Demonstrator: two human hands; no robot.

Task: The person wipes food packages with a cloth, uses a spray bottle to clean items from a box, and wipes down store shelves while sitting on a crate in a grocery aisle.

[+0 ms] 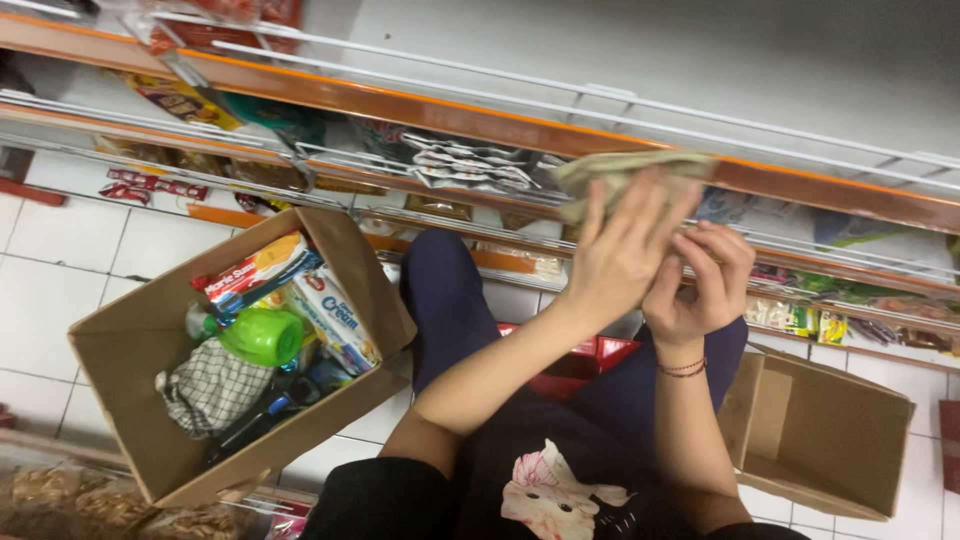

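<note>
My left hand (620, 250) presses a crumpled beige cloth (630, 172) against the orange front edge of a store shelf (420, 108). The fingers are spread flat over the cloth. My right hand (705, 285) is just beside it, fingers curled and touching the left hand's edge; a thin red bracelet sits on that wrist. I cannot tell whether the right hand holds part of the cloth. My knees in dark blue trousers are below.
An open cardboard box (120, 340) at left holds snack packets, a green cup (262, 336) and a checked cloth. Another cardboard box (830, 440) stands at right. A red basket (580, 365) lies between my legs. Wire-railed shelves carry packets above a white tiled floor.
</note>
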